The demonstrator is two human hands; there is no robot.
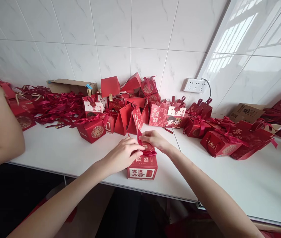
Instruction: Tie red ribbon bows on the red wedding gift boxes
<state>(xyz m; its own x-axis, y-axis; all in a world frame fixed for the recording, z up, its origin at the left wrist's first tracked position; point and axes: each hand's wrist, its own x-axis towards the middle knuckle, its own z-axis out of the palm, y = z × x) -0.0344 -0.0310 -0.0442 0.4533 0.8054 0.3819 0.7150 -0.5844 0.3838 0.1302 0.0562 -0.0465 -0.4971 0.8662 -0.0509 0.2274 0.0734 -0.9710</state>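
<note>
A red gift box (142, 170) with white and gold lettering stands near the counter's front edge, in front of me. A dark red ribbon (149, 153) crosses its upper part. My right hand (155, 140) is closed at the top of the box, its thumb and fingers pinching an upright end of the ribbon. From the left, my left hand (124, 153) reaches over the box with its fingers bent together at the ribbon. Its fingertips partly hide the ribbon and the lettering there.
Behind the box, several red gift boxes (91, 129) crowd the white counter (180, 178) against the tiled wall. A ribbon heap (58, 105) and a cardboard box (72, 86) lie left, near another person's arm (3, 132). More boxes (221, 143) and a power strip (194, 85) are right.
</note>
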